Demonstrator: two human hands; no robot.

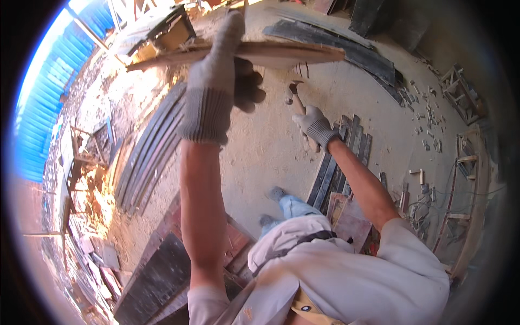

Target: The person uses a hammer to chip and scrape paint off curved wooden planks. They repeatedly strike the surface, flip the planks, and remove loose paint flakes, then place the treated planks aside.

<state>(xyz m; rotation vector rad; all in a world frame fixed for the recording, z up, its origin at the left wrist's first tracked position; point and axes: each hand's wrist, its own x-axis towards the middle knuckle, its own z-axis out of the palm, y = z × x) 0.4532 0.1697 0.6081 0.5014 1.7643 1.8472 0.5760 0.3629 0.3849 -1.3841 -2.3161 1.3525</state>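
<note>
My left hand, in a white and grey knit glove, is raised in front of me. Its fingers are closed around a long wooden board, seen nearly edge-on and stretching left and right of the hand. Thin dark spikes, perhaps nails, show just under the board's right part. Lower and to the right, my right hand wears a similar glove. It grips the wooden handle of a hammer, with the dark metal head pointing up and away, apart from the board.
Dark planks lie stacked on the left, with another pile at the far right. Narrow dark strips lie beside my right forearm. Small wood offcuts are scattered right. Panels lie near my left side. A blue corrugated wall stands left.
</note>
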